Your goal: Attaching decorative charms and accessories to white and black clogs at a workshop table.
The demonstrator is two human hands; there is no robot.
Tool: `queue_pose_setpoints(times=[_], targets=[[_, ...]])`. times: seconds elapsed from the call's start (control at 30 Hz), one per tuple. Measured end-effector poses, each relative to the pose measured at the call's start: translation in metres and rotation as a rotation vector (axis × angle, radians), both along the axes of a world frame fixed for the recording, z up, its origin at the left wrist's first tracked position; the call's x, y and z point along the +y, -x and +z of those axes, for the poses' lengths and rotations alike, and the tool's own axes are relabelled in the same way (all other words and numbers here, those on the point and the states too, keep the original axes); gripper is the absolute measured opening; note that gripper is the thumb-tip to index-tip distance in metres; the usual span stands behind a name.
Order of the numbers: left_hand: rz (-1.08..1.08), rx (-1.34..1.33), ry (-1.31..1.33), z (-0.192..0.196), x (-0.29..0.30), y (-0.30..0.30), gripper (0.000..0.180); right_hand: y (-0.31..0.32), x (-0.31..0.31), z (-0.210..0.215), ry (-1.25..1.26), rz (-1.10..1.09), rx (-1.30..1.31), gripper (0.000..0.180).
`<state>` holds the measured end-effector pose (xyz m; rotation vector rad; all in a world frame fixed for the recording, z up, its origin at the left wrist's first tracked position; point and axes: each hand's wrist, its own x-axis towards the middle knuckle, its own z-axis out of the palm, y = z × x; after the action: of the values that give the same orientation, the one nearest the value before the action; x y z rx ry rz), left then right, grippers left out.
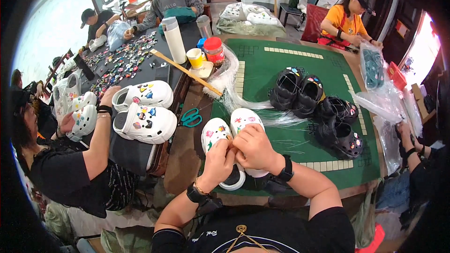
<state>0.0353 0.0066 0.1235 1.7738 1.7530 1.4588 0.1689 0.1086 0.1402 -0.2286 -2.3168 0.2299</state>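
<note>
Left hand (219, 161) and right hand (255, 148) pinched together at fingertips, can't tell on what, over white perforated foam clogs (215, 132) with colourful charms (210, 145), green-topped rectangular table's (260, 68) near-left corner.

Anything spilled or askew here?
Yes: loose pale strands sprawl across the green mat beside the handled white clogs, untidy against its neat tile rows. Small charms also lie scattered over the dark table. No obvious damage.
</note>
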Motion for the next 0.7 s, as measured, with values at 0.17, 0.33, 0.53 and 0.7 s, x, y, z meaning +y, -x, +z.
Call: queue_pose_setpoints(times=[0.17, 0.33, 0.53, 0.7], targets=[[-0.025, -0.018, -0.002, 0.005, -0.004, -0.002, 0.007, -0.001, -0.003, 0.012, -0.039, -0.022, -0.033, 0.022], [-0.033, -0.003, -0.027, 0.004, -0.001, -0.008, 0.006, -0.007, -0.001, 0.014, -0.04, -0.042, -0.079, 0.02], [0.092, 0.176, 0.005, 0.02, -0.018, 0.028, 0.025, -0.021, 0.011, 0.024, 0.057, -0.131, -0.044, 0.015], [0.49, 0.193, -0.093, 0.059, -0.041, 0.142, 0.039, -0.049, -0.004, 0.025, 0.292, -0.171, -0.105, 0.016]])
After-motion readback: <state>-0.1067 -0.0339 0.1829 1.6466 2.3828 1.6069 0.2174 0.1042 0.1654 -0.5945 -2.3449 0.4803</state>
